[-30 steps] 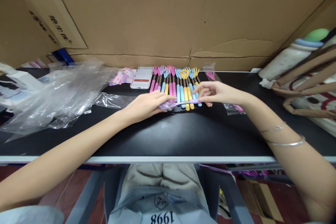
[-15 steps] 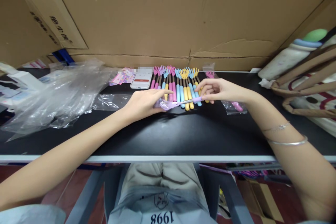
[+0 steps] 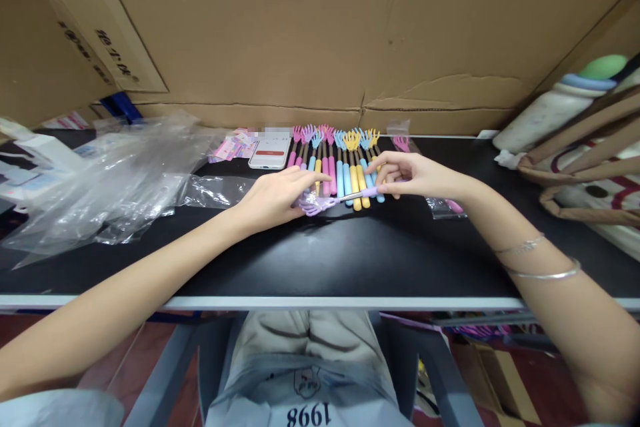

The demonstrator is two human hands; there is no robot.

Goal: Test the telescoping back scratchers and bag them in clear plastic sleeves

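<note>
My right hand [image 3: 400,175] pinches the purple handle of a telescopic back scratcher [image 3: 350,197], held level just above the table. Its purple claw head points left, at the fingers of my left hand [image 3: 277,197]. That hand is closed on the near end of a clear plastic bag [image 3: 213,191], which trails out to the left beneath it; the grip itself is partly hidden. Clear film glints around the claw. Right behind lies a row of back scratchers [image 3: 345,173] in pink, purple, blue and yellow, claws toward the back.
A pile of clear bags [image 3: 110,180] covers the table's left side. Small printed cards [image 3: 234,145] lie beside a phone [image 3: 270,150]. A bagged pink back scratcher [image 3: 445,207] is partly hidden behind my right hand. A bottle [image 3: 553,113] and a cloth bag [image 3: 590,173] stand right; cardboard [image 3: 320,33] walls the back.
My right hand and the purple back scratcher have shifted slightly left. My left hand has also drawn a little left, and more of the claw shows.
</note>
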